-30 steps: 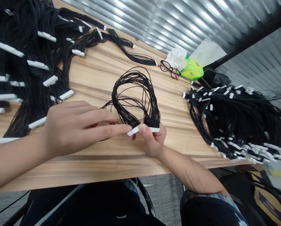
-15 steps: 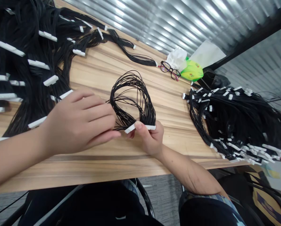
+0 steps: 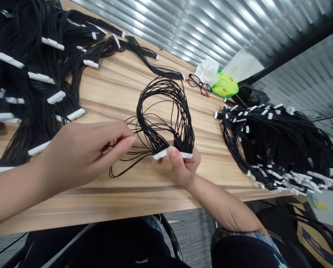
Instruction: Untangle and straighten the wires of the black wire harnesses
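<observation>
My right hand [image 3: 184,165] pinches the white connectors [image 3: 186,155] of a black wire harness [image 3: 187,115], thumb on top and fingers beneath. The harness bends up from the connectors into a round loop above the table. To the left, my left hand [image 3: 99,143] is closed, with thumb and forefinger drawn together. Several thin wires [image 3: 140,149] stray from the harness and run to its fingers, passing partly behind them. A few of these wires curl below the left hand's fingertips.
A large heap of black harnesses [image 3: 38,93] with white connectors covers the left of the wooden table [image 3: 105,201]. Another pile [image 3: 281,137] lies at the right. Glasses [image 3: 200,85], crumpled tissue [image 3: 207,70] and a green packet [image 3: 225,85] sit by the corrugated wall [image 3: 166,26].
My left hand has turned and drawn its fingers together, moving slightly left. Stray wires now spread out toward it. The right hand has shifted slightly right with the harness, whose loop stands wider.
</observation>
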{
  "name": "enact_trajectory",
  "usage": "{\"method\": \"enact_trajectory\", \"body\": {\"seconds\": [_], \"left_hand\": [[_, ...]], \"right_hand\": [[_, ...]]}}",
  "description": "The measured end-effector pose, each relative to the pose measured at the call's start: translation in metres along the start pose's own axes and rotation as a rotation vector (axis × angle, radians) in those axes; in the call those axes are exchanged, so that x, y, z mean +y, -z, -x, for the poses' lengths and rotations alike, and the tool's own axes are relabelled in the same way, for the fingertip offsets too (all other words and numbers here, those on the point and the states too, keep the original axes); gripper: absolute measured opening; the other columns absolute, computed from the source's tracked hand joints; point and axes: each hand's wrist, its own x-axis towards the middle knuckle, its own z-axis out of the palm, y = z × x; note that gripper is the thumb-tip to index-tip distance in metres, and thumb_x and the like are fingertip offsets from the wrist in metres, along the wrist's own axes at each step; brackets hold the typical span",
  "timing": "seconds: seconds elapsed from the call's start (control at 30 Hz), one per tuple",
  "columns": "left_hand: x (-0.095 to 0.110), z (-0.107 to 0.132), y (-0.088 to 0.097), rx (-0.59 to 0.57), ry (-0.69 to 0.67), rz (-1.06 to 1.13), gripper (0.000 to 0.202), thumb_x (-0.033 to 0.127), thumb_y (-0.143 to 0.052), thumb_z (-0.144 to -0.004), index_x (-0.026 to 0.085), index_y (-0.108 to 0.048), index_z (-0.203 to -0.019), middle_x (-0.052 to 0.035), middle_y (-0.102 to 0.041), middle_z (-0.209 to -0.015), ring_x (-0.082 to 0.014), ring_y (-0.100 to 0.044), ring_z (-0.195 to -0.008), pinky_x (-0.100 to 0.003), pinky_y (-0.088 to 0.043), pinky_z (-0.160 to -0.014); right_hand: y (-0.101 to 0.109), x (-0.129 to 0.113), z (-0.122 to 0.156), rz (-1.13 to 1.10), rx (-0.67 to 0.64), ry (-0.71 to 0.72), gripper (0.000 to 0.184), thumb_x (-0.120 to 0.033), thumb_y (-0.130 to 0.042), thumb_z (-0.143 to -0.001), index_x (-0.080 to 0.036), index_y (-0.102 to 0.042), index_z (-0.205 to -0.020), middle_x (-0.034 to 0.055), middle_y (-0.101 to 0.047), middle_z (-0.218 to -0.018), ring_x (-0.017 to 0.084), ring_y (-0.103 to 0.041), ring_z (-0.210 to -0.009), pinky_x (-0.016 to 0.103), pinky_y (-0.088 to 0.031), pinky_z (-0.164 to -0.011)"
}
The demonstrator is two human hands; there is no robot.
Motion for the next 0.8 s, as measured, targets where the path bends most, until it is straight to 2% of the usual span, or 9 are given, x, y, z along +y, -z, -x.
{"method": "enact_trajectory", "body": {"seconds": [0.07,0.2,0.3,0.4,0.53,0.63,0.73,0.8], "left_hand": [[-0.003,-0.003,-0.004,0.019,0.108,-0.004,0.021,0.034,-0.048,-0.103,0.025,-0.065,-0.095,0.0091,-0.063,-0.061,-0.0058,-0.054,-0.048,-0.018,-0.034,-0.047],[-0.003,-0.006,-0.006,0.066,0.208,-0.071,0.02,0.038,-0.052,-0.095,0.024,-0.067,-0.091,0.0097,-0.053,-0.053,-0.0061,-0.045,-0.04,-0.017,-0.028,-0.042],[-0.003,-0.007,-0.003,0.073,0.25,-0.108,0.021,0.039,-0.053,-0.095,0.025,-0.069,-0.099,0.009,-0.055,-0.058,-0.0061,-0.05,-0.047,-0.016,-0.031,-0.047],[-0.007,-0.008,-0.001,0.062,0.264,-0.099,0.024,0.04,-0.052,-0.097,0.026,-0.071,-0.102,0.0079,-0.064,-0.063,-0.0075,-0.057,-0.054,-0.017,-0.035,-0.053],[-0.015,-0.008,-0.001,0.062,0.186,-0.078,0.032,0.043,-0.046,-0.103,0.028,-0.074,-0.106,0.0061,-0.078,-0.088,-0.0109,-0.066,-0.069,-0.02,-0.039,-0.059],[-0.017,-0.01,-0.006,0.14,0.148,0.086,0.03,0.043,-0.051,-0.103,0.029,-0.076,-0.103,0.007,-0.077,-0.091,-0.0082,-0.064,-0.07,-0.019,-0.04,-0.061],[-0.017,-0.011,-0.015,0.2,0.205,0.367,0.018,0.034,-0.062,-0.097,0.027,-0.078,-0.094,0.008,-0.071,-0.075,-0.0052,-0.057,-0.062,-0.016,-0.039,-0.057],[-0.016,-0.012,-0.024,0.208,0.231,0.509,0.016,0.03,-0.063,-0.094,0.026,-0.078,-0.09,0.0078,-0.07,-0.072,-0.0053,-0.059,-0.062,-0.014,-0.043,-0.057]], "right_hand": [[0.0,-0.002,0.0,0.003,-0.044,0.025,0.033,-0.032,-0.062,-0.102,-0.02,-0.074,-0.073,0.0017,-0.076,-0.065,0.013,-0.072,-0.059,0.024,-0.057,-0.054],[0.0,-0.003,0.002,0.008,-0.072,0.029,0.033,-0.031,-0.061,-0.102,-0.02,-0.074,-0.073,0.0016,-0.076,-0.065,0.013,-0.071,-0.058,0.024,-0.056,-0.052],[0.0,-0.001,0.002,0.006,-0.068,0.034,0.032,-0.03,-0.061,-0.102,-0.02,-0.074,-0.074,0.0016,-0.076,-0.065,0.013,-0.072,-0.058,0.023,-0.057,-0.053],[0.0,0.001,0.002,-0.019,-0.095,0.049,0.029,-0.025,-0.062,-0.101,-0.019,-0.075,-0.076,0.0014,-0.076,-0.066,0.012,-0.072,-0.06,0.022,-0.058,-0.056],[-0.001,-0.001,0.001,-0.055,-0.109,0.052,0.03,-0.025,-0.061,-0.102,-0.018,-0.074,-0.075,0.0018,-0.075,-0.064,0.012,-0.072,-0.058,0.021,-0.056,-0.053],[-0.001,-0.003,0.0,-0.099,-0.099,0.046,0.034,-0.03,-0.061,-0.102,-0.018,-0.072,-0.072,0.0015,-0.074,-0.061,0.013,-0.07,-0.054,0.022,-0.056,-0.049],[-0.002,-0.005,0.0,-0.177,-0.176,0.04,0.037,-0.033,-0.058,-0.103,-0.019,-0.071,-0.071,0.0004,-0.072,-0.059,0.011,-0.067,-0.05,0.02,-0.055,-0.046],[-0.002,-0.005,0.001,-0.227,-0.222,0.049,0.037,-0.031,-0.058,-0.103,-0.018,-0.07,-0.071,-0.0001,-0.07,-0.058,0.01,-0.065,-0.049,0.019,-0.053,-0.045]]}}
